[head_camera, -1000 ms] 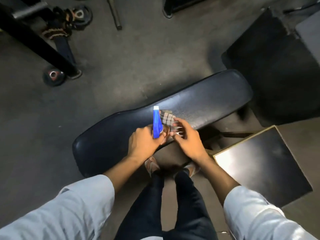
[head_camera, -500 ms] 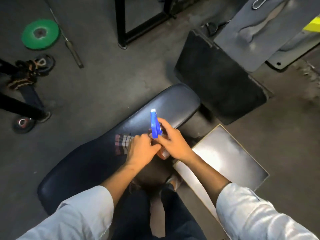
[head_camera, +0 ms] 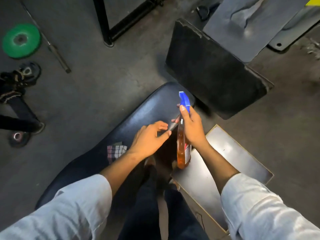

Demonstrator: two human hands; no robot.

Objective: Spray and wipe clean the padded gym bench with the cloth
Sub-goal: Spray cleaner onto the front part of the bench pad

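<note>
1. Padded gym bench (head_camera: pixel 149 108): long, dark, glossy vinyl with rounded ends, running diagonally under both hands.
2. Spray bottle (head_camera: pixel 182 146): clear plastic with amber liquid, a label on its side and a blue trigger head (head_camera: pixel 184 100).
3. Cloth (head_camera: pixel 114 151): checked fabric, crumpled, lying on the bench pad just behind the left wrist, partly hidden by the forearm.
4. Floor (head_camera: pixel 97 80): dull grey, scuffed concrete. Far left of the left hand lie a green weight plate (head_camera: pixel 21 40) and a thin metal bar (head_camera: pixel 57 54). A flat black pad (head_camera: pixel 216 70) lies beyond the right hand; a shiny metal-topped box (head_camera: pixel 223 163) sits beneath the right forearm.
5. Right hand (head_camera: pixel 192 127): grips the bottle's neck, thumb up at the trigger head, bottle hanging body-down.
6. Left hand (head_camera: pixel 149 137): holds nothing, fingers loosely spread above the pad, just beside the bottle.
</note>
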